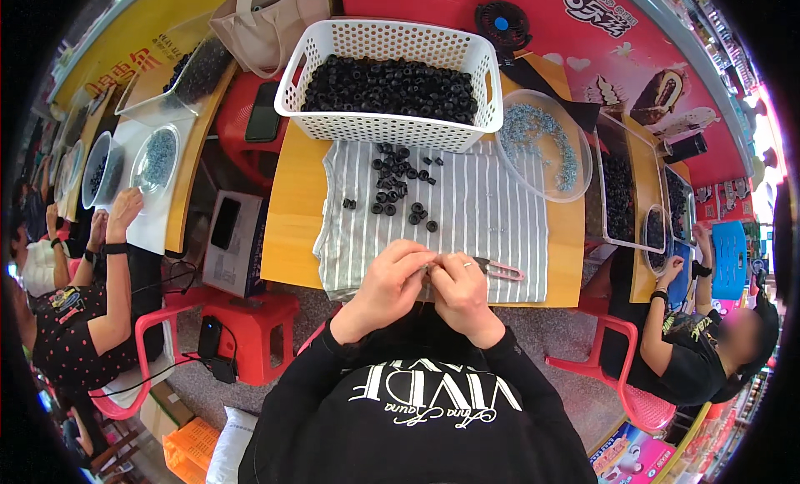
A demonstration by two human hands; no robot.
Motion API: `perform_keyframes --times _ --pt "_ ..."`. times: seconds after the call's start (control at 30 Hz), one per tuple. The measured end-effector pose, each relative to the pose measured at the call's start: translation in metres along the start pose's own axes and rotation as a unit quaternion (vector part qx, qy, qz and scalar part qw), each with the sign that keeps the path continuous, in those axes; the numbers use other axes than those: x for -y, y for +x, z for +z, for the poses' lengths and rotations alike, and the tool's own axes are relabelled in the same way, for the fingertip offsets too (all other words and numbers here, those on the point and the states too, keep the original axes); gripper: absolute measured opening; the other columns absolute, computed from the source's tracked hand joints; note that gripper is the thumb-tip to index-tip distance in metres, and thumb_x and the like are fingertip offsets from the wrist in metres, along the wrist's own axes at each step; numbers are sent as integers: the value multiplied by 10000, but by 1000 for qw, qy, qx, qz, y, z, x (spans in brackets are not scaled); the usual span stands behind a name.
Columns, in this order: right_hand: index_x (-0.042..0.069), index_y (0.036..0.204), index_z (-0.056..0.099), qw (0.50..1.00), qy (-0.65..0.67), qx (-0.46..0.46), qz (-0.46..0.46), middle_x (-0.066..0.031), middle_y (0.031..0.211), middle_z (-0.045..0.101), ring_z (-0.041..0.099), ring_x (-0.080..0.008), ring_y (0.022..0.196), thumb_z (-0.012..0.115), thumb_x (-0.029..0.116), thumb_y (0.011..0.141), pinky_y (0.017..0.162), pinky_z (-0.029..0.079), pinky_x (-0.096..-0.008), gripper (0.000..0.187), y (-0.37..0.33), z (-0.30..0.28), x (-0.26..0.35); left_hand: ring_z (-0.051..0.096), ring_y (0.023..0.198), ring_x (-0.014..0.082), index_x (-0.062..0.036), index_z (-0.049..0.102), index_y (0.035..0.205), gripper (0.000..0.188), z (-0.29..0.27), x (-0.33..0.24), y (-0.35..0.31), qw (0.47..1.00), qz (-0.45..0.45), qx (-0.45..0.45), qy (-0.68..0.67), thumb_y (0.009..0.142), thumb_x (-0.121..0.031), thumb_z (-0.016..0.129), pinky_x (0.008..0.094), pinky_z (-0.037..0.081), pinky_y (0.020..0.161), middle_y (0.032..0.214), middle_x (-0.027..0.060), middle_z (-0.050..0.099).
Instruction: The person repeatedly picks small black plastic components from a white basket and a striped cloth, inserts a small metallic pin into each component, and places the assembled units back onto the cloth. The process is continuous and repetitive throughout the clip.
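Note:
Near the front edge of the table, my left hand (386, 285) and my right hand (463, 294) meet at the fingertips. Both are closed in a pinch around something small and dark that the fingers mostly hide. Beside my right hand lies a small tool with a pink looped handle (504, 272). Loose black ring-shaped parts (392, 182) are scattered on a grey-and-white striped cloth (492, 217) just beyond my hands. Behind them stands a white perforated basket (392, 130) filled with more black parts.
A clear round tray (587, 163) of small bluish clear pieces sits at the back right. A black fan (502, 25), a beige bag (265, 25) and a phone (262, 113) are around the table. People work at side tables left and right, near red plastic stools (258, 334).

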State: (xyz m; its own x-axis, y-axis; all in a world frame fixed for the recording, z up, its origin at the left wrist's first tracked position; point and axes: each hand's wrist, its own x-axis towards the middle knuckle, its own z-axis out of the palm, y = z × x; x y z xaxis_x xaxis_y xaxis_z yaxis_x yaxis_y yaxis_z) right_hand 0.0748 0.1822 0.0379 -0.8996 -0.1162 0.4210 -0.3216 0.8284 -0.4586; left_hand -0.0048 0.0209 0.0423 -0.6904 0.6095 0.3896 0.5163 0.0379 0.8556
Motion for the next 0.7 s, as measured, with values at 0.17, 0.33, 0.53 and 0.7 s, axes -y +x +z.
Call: perform_keyframes --times 0.17,0.33,0.53,0.7 --pt "36 986 644 981 184 2 66 -109 1005 639 631 -331 924 676 74 752 756 512 -400 239 -7 10 1 585 1075 364 -33 665 1073 371 16 -26 9 988 134 -5 76 712 -99 721 471 455 893 1179 145 630" --pt "44 1019 646 893 421 -9 162 -110 1060 629 593 -322 985 661 103 784 808 470 -415 243 -26 31 -6 565 1149 349 -66 676 1078 383 36 -28 7 979 167 36 111 756 -266 726 492 399 933 1220 136 621" --pt "52 1060 647 714 674 -51 181 -112 1126 616 547 -312 1059 643 139 822 870 418 -433 253 -55 67 -17 601 1107 299 -131 728 982 309 51 -19 1 977 170 -6 127 718 -293 721 478 371 961 1141 72 678" --pt "60 1093 649 491 863 -70 95 -114 1181 605 508 -303 1120 628 168 854 922 375 -448 264 -68 122 -14 616 1066 267 -139 715 918 253 52 -11 1 971 198 -45 127 710 -281 698 458 385 953 1107 46 667"
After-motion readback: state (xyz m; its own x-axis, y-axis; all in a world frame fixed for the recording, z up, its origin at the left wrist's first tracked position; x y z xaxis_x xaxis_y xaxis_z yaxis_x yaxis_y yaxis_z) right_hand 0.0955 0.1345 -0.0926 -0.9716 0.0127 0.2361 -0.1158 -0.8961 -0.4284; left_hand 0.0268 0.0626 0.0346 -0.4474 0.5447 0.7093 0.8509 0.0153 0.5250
